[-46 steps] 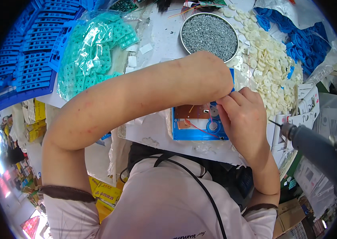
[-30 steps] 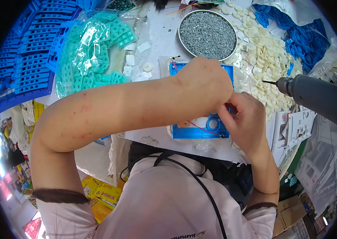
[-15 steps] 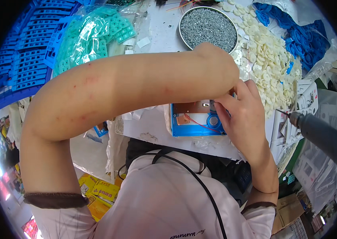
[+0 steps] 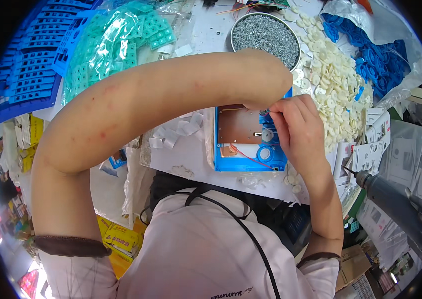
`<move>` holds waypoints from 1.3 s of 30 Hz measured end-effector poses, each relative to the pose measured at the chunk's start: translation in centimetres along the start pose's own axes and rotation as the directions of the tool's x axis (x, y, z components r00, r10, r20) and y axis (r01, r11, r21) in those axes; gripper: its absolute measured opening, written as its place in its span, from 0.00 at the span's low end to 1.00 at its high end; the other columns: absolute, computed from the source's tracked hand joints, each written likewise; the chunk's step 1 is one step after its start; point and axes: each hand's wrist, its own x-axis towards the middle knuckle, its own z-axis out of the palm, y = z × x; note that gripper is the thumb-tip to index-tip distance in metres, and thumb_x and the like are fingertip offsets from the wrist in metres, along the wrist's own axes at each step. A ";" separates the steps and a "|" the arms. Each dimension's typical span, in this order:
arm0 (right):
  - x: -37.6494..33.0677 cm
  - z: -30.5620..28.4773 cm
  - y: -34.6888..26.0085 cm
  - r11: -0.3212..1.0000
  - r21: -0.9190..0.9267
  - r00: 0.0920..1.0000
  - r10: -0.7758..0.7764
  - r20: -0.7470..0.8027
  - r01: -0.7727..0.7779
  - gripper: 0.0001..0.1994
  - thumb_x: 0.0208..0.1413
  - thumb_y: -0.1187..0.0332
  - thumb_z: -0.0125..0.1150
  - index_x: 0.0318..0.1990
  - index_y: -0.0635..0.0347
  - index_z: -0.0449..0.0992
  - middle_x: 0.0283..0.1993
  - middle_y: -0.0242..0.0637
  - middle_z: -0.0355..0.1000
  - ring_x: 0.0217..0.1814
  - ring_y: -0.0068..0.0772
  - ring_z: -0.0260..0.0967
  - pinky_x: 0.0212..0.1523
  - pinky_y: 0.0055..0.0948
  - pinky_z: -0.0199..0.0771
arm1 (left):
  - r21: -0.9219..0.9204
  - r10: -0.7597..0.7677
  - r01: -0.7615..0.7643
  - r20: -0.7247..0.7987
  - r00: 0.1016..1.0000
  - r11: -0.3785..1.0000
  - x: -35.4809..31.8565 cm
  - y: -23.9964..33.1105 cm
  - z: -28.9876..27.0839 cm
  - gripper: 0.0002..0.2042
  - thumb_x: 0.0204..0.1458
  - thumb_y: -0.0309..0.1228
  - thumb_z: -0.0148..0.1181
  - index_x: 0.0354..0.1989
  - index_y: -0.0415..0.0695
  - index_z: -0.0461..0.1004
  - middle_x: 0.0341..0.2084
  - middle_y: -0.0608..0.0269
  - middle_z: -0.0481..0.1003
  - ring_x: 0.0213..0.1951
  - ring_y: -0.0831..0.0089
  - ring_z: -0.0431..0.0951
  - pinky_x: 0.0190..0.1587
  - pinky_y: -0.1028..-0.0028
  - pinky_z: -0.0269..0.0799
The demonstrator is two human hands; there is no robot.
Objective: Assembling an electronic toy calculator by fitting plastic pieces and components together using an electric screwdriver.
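Over the blue case (image 4: pixel 249 166) (open) are both hands (image 4: pixel 302 127).

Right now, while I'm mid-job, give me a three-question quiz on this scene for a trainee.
1. True or false: the blue casing lies lower in the picture than the round dish.
2. The bagged pieces left of the dish are: A) red, B) green, C) black.
3. Which hand is nearer the grey tool with the thin bit?

Key: 1 true; 2 B; 3 the right hand.
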 end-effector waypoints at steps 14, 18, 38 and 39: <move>0.3 0.0 0.6 0.997 0.044 0.997 0.061 0.038 -0.063 0.07 0.44 0.76 0.72 0.33 0.58 0.83 0.43 0.34 0.74 0.49 0.44 0.66 0.48 0.40 0.69 | -0.121 0.002 -0.014 -0.098 0.995 0.993 -1.1 -0.5 0.9 0.06 0.43 0.28 0.66 0.28 0.39 0.83 0.24 0.47 0.80 0.31 0.50 0.84 0.34 0.57 0.80; 0.4 -1.4 0.1 1.000 0.001 0.994 0.010 0.113 -0.010 0.09 0.44 0.76 0.71 0.36 0.58 0.84 0.45 0.35 0.75 0.49 0.46 0.67 0.48 0.41 0.71 | -0.093 0.004 -0.014 -0.107 0.994 0.996 -1.1 -0.5 1.3 0.05 0.44 0.26 0.65 0.28 0.38 0.82 0.24 0.46 0.80 0.32 0.49 0.83 0.35 0.57 0.80; -0.1 -2.3 -0.7 0.997 -0.063 0.976 -0.037 0.213 0.052 0.15 0.43 0.75 0.69 0.42 0.62 0.84 0.45 0.37 0.77 0.47 0.44 0.71 0.44 0.38 0.76 | 0.035 0.203 -0.200 -0.189 0.961 0.979 -1.0 -1.4 2.4 0.06 0.47 0.28 0.63 0.30 0.39 0.81 0.25 0.48 0.80 0.33 0.50 0.83 0.35 0.58 0.80; -0.3 -2.0 -1.0 0.996 -0.080 0.981 -0.028 0.192 0.044 0.15 0.43 0.75 0.69 0.43 0.61 0.83 0.45 0.37 0.76 0.47 0.44 0.71 0.44 0.38 0.76 | 0.036 0.202 -0.199 -0.190 0.961 0.979 -1.0 -1.2 2.5 0.05 0.48 0.28 0.63 0.30 0.39 0.81 0.25 0.48 0.80 0.33 0.51 0.83 0.35 0.58 0.80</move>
